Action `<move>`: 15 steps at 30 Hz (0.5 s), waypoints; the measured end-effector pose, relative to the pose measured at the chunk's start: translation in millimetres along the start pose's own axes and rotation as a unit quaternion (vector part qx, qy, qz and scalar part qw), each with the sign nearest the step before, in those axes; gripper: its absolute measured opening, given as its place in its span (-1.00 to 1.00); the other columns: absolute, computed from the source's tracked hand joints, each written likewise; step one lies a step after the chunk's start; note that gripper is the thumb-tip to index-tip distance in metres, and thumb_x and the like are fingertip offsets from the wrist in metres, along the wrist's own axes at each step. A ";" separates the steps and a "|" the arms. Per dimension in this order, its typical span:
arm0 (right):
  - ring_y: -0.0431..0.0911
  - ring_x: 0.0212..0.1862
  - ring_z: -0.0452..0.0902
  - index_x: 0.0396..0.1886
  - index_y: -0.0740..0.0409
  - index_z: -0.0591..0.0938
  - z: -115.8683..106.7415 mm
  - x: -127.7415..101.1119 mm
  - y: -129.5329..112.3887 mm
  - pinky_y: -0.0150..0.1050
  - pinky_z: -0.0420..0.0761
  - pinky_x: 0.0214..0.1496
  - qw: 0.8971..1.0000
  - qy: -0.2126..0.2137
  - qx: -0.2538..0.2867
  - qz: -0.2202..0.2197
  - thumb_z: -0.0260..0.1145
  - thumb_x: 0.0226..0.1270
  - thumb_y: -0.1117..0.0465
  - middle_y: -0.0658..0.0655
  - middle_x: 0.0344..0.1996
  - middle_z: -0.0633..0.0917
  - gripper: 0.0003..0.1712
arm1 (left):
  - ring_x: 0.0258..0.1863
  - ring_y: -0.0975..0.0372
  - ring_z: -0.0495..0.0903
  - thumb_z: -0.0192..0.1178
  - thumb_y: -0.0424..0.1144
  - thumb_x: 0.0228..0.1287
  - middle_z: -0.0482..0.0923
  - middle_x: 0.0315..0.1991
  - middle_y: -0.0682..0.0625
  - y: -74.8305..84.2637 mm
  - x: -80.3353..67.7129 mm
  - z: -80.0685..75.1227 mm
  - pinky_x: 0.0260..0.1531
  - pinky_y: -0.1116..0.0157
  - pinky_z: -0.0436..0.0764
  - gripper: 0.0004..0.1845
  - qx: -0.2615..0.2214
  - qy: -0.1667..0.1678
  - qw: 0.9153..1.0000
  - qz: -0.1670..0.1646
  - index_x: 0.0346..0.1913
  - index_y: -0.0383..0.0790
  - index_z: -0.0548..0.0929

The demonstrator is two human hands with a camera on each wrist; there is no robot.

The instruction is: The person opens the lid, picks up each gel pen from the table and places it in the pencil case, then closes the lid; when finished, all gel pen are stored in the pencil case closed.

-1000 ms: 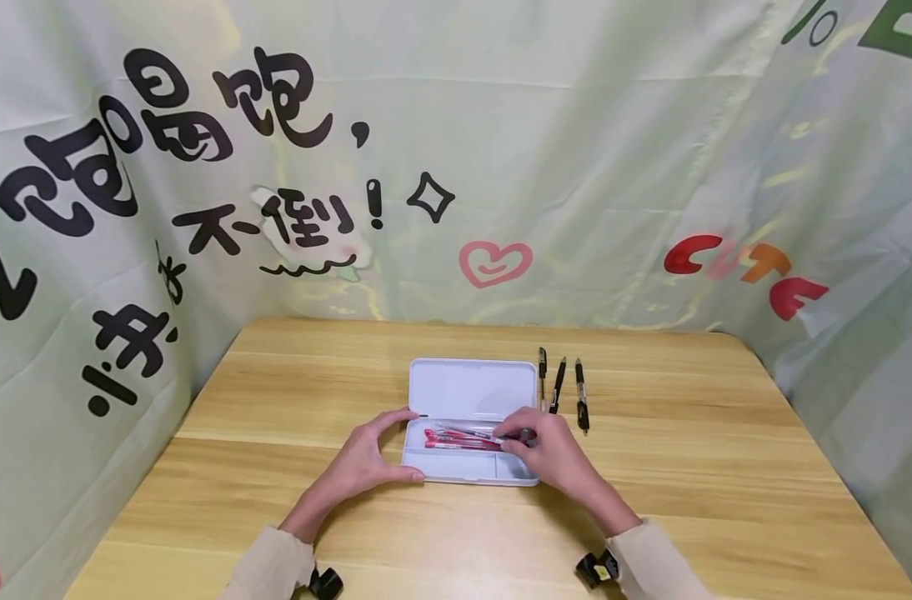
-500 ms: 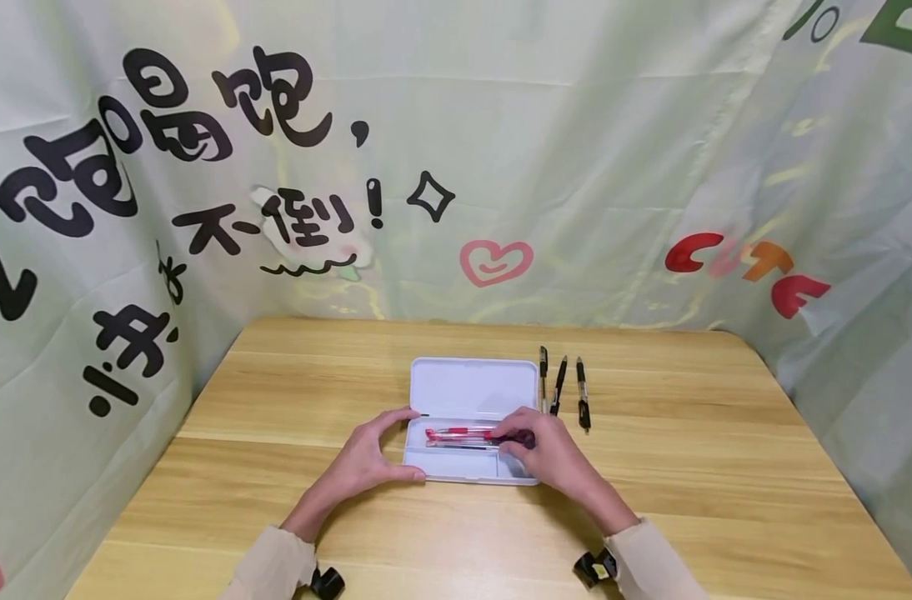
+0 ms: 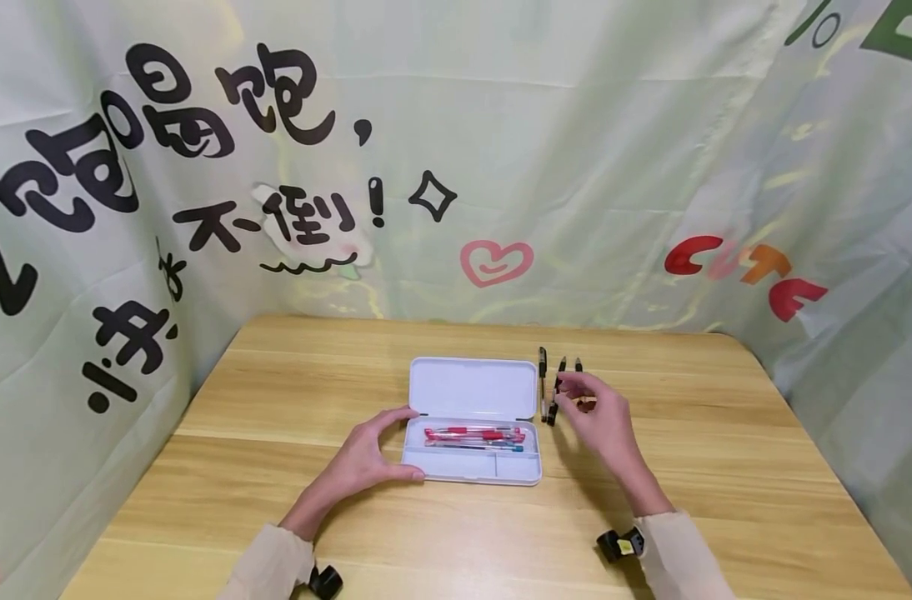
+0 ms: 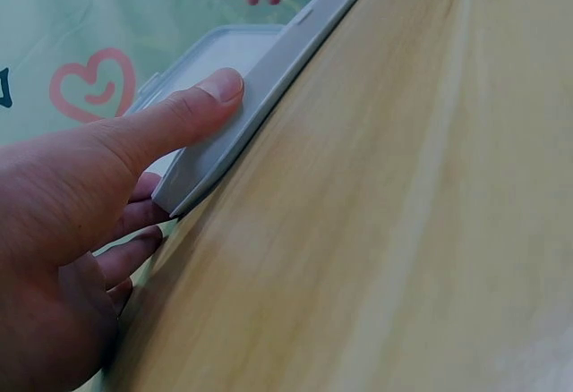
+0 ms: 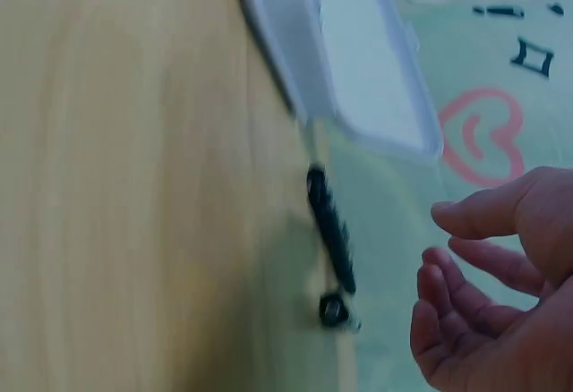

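Observation:
A white pencil case (image 3: pixel 473 388) lies on the table with its lid raised back. In its long compartment are several clear pens (image 3: pixel 474 434) with red and blue parts. My left hand (image 3: pixel 366 458) holds the case's left end, thumb (image 4: pixel 206 97) on the front side and fingers round at the back. Over the black pens right of the case, my right hand (image 3: pixel 602 421) hovers with thumb and fingers apart and nothing between them. One black pen (image 3: pixel 542 367) lies beside the lid; another (image 3: pixel 562 371) and a third (image 3: pixel 578 365) are partly covered by that hand.
The wooden table (image 3: pixel 291 383) extends around the case on all sides. A pale printed cloth (image 3: pixel 591 150) hangs behind and along both sides of it. Each wrist wears a small black camera, such as the right one (image 3: pixel 619 546).
My right hand has let go of the pens in the case and moved right and up over the black pens. The red and blue pens now lie uncovered. The left hand stays put.

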State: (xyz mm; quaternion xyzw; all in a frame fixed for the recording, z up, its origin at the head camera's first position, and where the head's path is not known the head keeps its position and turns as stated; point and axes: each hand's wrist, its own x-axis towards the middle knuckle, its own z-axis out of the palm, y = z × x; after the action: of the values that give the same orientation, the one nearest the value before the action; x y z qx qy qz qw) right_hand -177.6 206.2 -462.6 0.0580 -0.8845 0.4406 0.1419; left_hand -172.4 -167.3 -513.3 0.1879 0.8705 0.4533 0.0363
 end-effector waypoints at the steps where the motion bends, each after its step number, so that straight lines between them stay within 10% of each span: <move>1: 0.05 -0.09 0.65 0.16 0.30 0.66 -3.4 1.5 4.2 -0.25 0.71 -0.14 1.000 0.007 -0.006 0.012 0.42 0.35 0.38 0.23 -0.15 0.74 -0.61 | 0.43 0.02 0.37 0.72 0.16 -0.29 0.46 0.42 -0.03 0.3 0.2 -0.3 0.43 -0.13 0.30 0.01 0.000 -0.001 1.000 0.000 0.36 0.05 0.55; 8: 0.23 0.02 0.61 0.31 0.39 0.51 -21.4 4.9 27.7 0.10 0.67 0.06 0.994 -0.016 -0.055 0.088 0.39 0.40 0.30 0.39 0.00 0.65 -0.46 | 0.43 0.00 0.37 0.72 0.16 -0.29 0.46 0.41 -0.05 1.4 0.8 -0.3 0.42 -0.14 0.30 0.01 -0.001 -0.001 1.000 0.003 0.36 0.02 0.55; 15: 0.09 -0.15 0.59 0.25 0.45 0.53 -20.2 3.4 35.1 -0.01 0.63 -0.14 0.988 -0.069 -0.095 0.104 0.46 0.33 0.24 0.28 -0.16 0.66 -0.41 | 0.42 0.00 0.38 0.71 0.19 -0.29 0.47 0.41 -0.05 1.1 0.4 0.1 0.42 -0.14 0.31 0.02 0.002 0.000 1.000 0.004 0.36 0.01 0.55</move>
State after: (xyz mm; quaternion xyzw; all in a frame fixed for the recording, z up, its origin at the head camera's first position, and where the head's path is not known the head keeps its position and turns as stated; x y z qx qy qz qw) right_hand -184.8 243.5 -476.8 -0.0176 -0.9313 0.3618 0.0390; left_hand -172.4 -166.5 -512.4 0.1919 0.8706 0.4516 0.0341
